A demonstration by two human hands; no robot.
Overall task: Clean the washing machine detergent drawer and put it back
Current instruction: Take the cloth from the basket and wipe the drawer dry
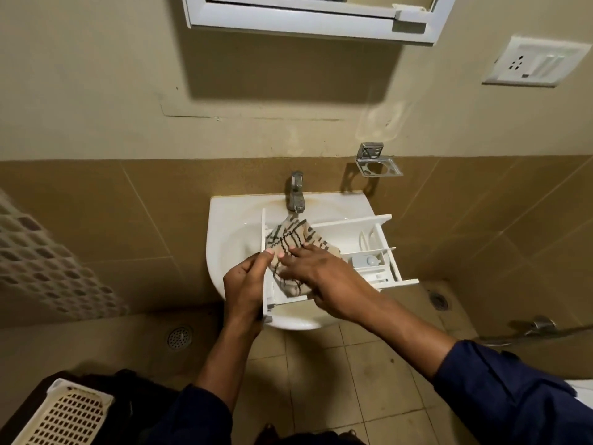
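Note:
A white plastic detergent drawer [359, 239] lies across the white wall sink [224, 226], its front panel at the left and its small compartments sticking out past the sink's right rim. My left hand [245, 287] grips the drawer's front panel at the left end. A beige cloth with dark lines [293, 236] is spread inside the large compartment. My right hand [314, 271] lies flat on the cloth with straight fingers, pressing it down into the drawer.
A metal tap [296, 191] stands at the back of the sink, above the drawer. A metal holder [378, 163] and a socket plate [536, 61] are on the wall at right. A cream laundry basket [64, 415] sits at lower left. Floor drains show at both sides.

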